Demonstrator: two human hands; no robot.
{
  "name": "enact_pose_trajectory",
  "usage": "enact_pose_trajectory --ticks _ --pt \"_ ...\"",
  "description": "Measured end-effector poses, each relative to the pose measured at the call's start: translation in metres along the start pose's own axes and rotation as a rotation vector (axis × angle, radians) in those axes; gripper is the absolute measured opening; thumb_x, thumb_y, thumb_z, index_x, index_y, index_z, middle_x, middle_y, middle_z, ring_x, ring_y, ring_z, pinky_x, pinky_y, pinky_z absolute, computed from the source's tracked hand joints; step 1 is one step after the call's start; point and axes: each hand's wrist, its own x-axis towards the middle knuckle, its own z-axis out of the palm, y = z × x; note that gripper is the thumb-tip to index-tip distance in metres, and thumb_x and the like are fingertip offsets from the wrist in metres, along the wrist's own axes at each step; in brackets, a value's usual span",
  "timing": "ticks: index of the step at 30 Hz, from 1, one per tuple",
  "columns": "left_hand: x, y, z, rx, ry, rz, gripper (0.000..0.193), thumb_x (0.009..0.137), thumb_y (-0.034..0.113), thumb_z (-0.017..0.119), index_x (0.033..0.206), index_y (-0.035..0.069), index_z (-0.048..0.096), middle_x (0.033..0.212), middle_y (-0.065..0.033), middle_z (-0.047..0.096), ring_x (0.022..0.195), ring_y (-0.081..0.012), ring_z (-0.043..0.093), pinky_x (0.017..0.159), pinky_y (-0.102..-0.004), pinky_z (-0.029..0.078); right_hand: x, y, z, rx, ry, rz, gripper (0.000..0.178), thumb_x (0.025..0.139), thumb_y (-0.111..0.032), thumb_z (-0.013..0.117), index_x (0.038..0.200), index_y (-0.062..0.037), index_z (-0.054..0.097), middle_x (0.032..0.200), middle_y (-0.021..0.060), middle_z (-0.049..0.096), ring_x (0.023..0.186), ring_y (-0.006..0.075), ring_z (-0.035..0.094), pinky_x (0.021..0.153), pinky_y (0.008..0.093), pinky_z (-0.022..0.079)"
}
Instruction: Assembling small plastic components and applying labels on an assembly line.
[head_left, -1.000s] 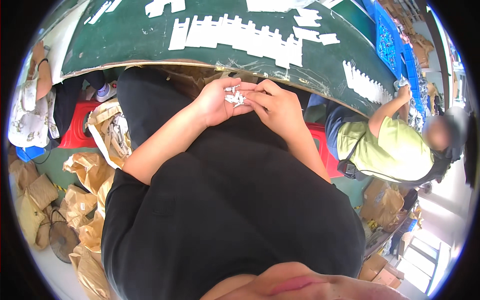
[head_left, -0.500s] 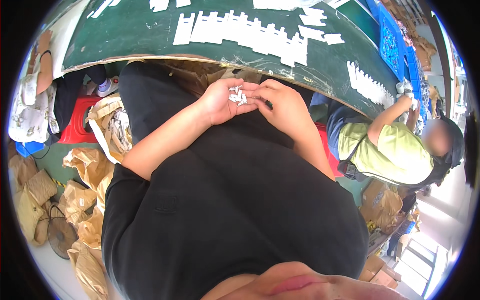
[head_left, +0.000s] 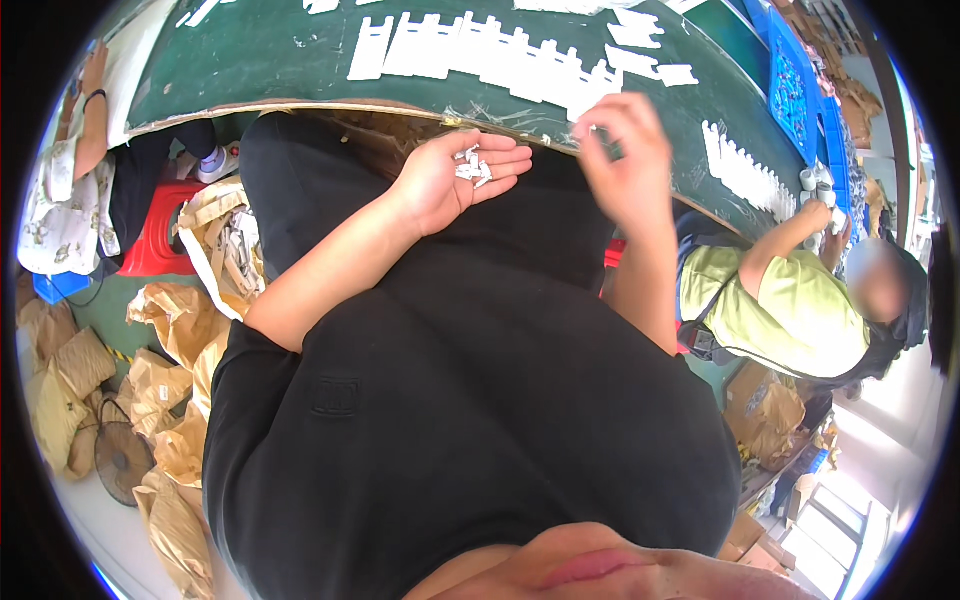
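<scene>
My left hand (head_left: pixel 440 180) lies palm up above my lap, fingers stretched out. It carries a small heap of white parts (head_left: pixel 473 168) with greyish bits, too small to name more exactly. Somewhat blurred, my right hand (head_left: pixel 630 160) is raised at the table's near edge with thumb and forefinger curled into a pinch. Whatever sits at its fingertips is too small to make out. Just beyond it, flat white notched pieces (head_left: pixel 480 50) lie overlapping in a long row on the green tabletop (head_left: pixel 270 60).
More white pieces (head_left: pixel 745 170) form a second row at the right, near a co-worker in a light green shirt (head_left: pixel 800 310). Blue crates (head_left: pixel 790 90) line the table's right side. Paper sacks (head_left: pixel 175 330) and a red stool (head_left: pixel 160 235) stand at the left.
My right hand has left the left palm and moved up and right to the table edge by the row. The left hand has shifted slightly upward, and its fingers now show fully.
</scene>
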Motion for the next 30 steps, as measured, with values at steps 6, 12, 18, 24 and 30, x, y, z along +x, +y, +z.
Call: enact_pose_trajectory --ticks 6,12,18,24,30 --pt "0.005 0.000 -0.001 -0.054 -0.047 -0.024 0.041 0.110 0.022 0.033 0.119 -0.009 0.058 0.137 -0.0314 0.060 0.133 -0.0442 0.057 0.113 -0.0513 0.049 0.028 0.083 -0.017 -0.333 0.084 0.211 0.008 0.086 -0.019 0.077 0.094 -0.0166 0.075 0.122 0.0030 0.063 0.093 0.0286 0.070 0.078 0.0406 0.056" --pt "0.003 -0.003 0.002 -0.081 0.008 -0.062 0.041 0.110 0.023 0.033 0.119 -0.010 0.057 0.130 -0.0341 0.062 0.125 -0.0459 0.062 0.109 -0.0529 0.051 0.034 0.109 0.003 -0.391 -0.016 0.281 0.008 0.086 -0.022 0.078 0.093 -0.0191 0.077 0.130 -0.0016 0.061 0.090 0.0267 0.070 0.079 0.0401 0.056" --pt "0.006 -0.003 -0.005 -0.083 0.033 -0.055 0.040 0.110 0.023 0.034 0.118 -0.009 0.057 0.128 -0.0336 0.063 0.123 -0.0457 0.063 0.108 -0.0531 0.052 0.033 0.122 0.009 -0.382 0.014 0.227 0.008 0.086 -0.022 0.078 0.093 -0.0186 0.079 0.131 -0.0027 0.062 0.092 0.0264 0.070 0.080 0.0397 0.056" --pt "0.010 -0.006 -0.010 -0.100 0.029 -0.084 0.039 0.110 0.024 0.035 0.117 -0.008 0.057 0.127 -0.0324 0.064 0.122 -0.0453 0.064 0.108 -0.0527 0.052 0.030 0.120 0.012 -0.352 0.011 0.256 0.009 0.087 -0.023 0.078 0.093 -0.0169 0.080 0.128 -0.0029 0.064 0.096 0.0253 0.070 0.081 0.0392 0.056" --pt "0.013 -0.006 -0.010 -0.121 0.055 -0.090 0.038 0.110 0.023 0.035 0.116 -0.007 0.058 0.125 -0.0310 0.065 0.120 -0.0448 0.065 0.106 -0.0526 0.053 0.030 0.115 0.014 -0.365 -0.008 0.304 0.012 0.088 -0.023 0.075 0.097 -0.0173 0.081 0.125 -0.0031 0.065 0.097 0.0248 0.070 0.081 0.0386 0.056"
